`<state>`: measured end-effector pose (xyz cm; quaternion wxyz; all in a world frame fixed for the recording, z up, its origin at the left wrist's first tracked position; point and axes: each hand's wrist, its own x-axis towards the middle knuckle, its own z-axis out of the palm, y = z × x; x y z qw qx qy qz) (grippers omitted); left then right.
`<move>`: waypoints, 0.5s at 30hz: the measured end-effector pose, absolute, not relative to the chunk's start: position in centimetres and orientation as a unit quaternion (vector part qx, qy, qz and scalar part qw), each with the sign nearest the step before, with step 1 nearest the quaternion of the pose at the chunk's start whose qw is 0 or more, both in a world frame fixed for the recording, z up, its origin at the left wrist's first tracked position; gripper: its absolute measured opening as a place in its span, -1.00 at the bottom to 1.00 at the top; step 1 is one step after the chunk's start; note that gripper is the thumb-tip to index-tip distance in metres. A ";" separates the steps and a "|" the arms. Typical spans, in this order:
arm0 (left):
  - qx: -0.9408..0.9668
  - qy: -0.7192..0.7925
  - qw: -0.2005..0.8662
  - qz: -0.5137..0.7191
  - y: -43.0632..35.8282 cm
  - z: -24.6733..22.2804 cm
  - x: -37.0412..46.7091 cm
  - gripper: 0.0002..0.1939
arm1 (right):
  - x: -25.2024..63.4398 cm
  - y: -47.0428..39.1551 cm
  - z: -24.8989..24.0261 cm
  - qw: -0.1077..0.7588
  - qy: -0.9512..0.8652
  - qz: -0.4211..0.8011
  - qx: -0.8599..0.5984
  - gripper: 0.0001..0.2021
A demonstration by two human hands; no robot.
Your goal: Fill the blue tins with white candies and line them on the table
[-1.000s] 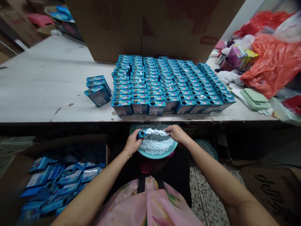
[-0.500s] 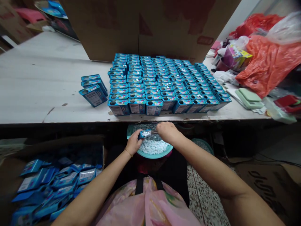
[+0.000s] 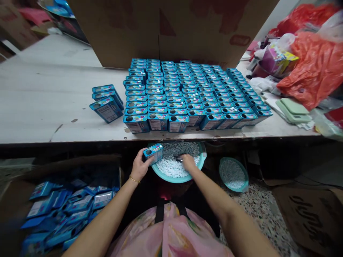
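Steering from afar, I have the left hand pinching one blue box, its thumb across the near face; the fingers behind are hidden. That box sits tilted over the left part of the teal basin, its dark opening at the end nearest this grip and a white speck at the far end of its top. To the right of it, the right hand reaches down among the white pellets, fingers apparently closed around a dark tool whose tip I cannot make out. I judge this to be scooping, and I would do it with a shallow, level pass, so that few pellets roll off the tool. On the left side I would press just firmly enough to stop the box turning without denting its walls, with thumb and fingertips clear of the opening. Beyond both grips, packed rows of blue boxes stand on the white table, so I would leave room between knuckles and table edge.
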<state>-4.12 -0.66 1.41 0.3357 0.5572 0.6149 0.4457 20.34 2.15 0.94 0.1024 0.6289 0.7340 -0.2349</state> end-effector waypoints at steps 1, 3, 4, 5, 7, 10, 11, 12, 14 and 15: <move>0.547 0.614 0.343 0.454 -0.6 1.2 -4.3 -0.57 | 19.2 2.2 -0.2 0.092 0.729 -0.251 0.630 -0.63; 0.527 0.610 0.357 0.471 -0.6 0.9 -4.4 -0.56 | 17.7 2.3 -2.0 0.069 0.720 -0.283 0.630 -0.61; 0.519 0.609 0.362 0.477 -0.5 0.9 -4.5 -0.56 | 17.4 2.4 -2.6 0.054 0.716 -0.299 0.628 -0.62; 0.513 0.609 0.364 0.482 -0.5 0.9 -4.6 -0.55 | 17.5 2.6 -2.9 0.039 0.714 -0.314 0.625 -0.63; 0.506 0.613 0.361 0.488 -0.6 1.0 -4.7 -0.55 | 18.2 2.8 -3.2 0.006 0.711 -0.341 0.615 -0.67; 0.512 0.615 0.349 0.487 -0.7 1.4 -5.0 -0.55 | 19.9 2.9 -2.6 -0.045 0.713 -0.368 0.596 -0.69; 0.519 0.614 0.343 0.485 -0.7 1.6 -5.1 -0.55 | 20.6 2.8 -2.1 -0.060 0.715 -0.373 0.589 -0.69; 0.527 0.613 0.337 0.482 -0.7 1.8 -5.2 -0.56 | 21.2 2.8 -1.5 -0.072 0.717 -0.376 0.582 -0.69; 0.544 0.616 0.319 0.471 -0.7 2.0 -5.1 -0.56 | 22.5 2.9 0.2 -0.097 0.723 -0.383 0.567 -0.71; 0.552 0.620 0.310 0.463 -0.7 2.1 -4.9 -0.56 | 23.2 2.9 1.2 -0.110 0.725 -0.386 0.559 -0.72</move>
